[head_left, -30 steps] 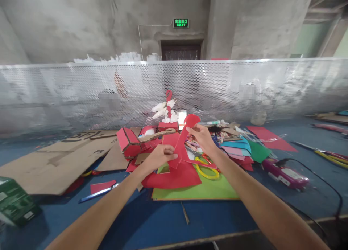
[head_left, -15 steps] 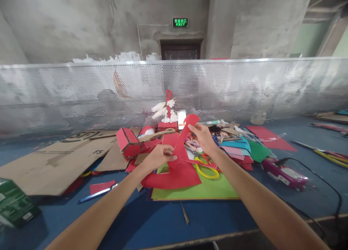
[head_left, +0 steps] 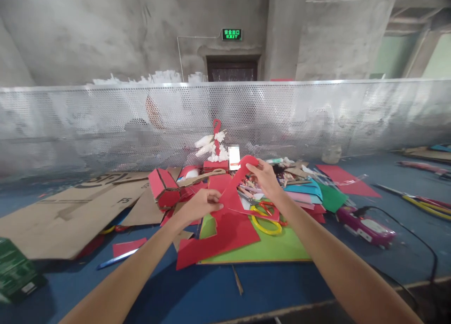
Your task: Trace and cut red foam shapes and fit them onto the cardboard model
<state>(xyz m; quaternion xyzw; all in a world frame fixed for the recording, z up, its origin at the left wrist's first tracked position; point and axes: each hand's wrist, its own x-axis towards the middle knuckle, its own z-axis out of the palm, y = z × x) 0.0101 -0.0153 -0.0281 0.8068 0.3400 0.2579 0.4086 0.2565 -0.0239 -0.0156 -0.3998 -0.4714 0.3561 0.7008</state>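
Observation:
Both my hands grip a curved red paper cut-out (head_left: 231, 187) above the middle of the worktable. My left hand (head_left: 202, 204) pinches its lower left edge between thumb and fingers. At the rounded upper end, my right hand (head_left: 264, 177) has its thumb and fingers closed on the paper. Beneath lies a larger red paper sheet (head_left: 227, 237) with a notched edge, partly over a light green sheet (head_left: 282, 248). Whether the cut-out and that sheet are joined, I cannot tell. Scissors with yellow handles (head_left: 267, 228) lie just below my right hand, partly covered by red paper.
Flat brown cardboard (head_left: 73, 211) covers the left side, near a red cardboard hexagonal box (head_left: 165, 188). A red stand with white flowers (head_left: 215, 143) is at the back. To the right are coloured sheets (head_left: 303, 190), a purple device with a cable (head_left: 366, 226) and long-bladed scissors (head_left: 419, 202).
The cut-out's upper end has tilted and curls over more. The notched red sheet below has flattened, its left corner now lower and further left. The whole view has shifted slightly.

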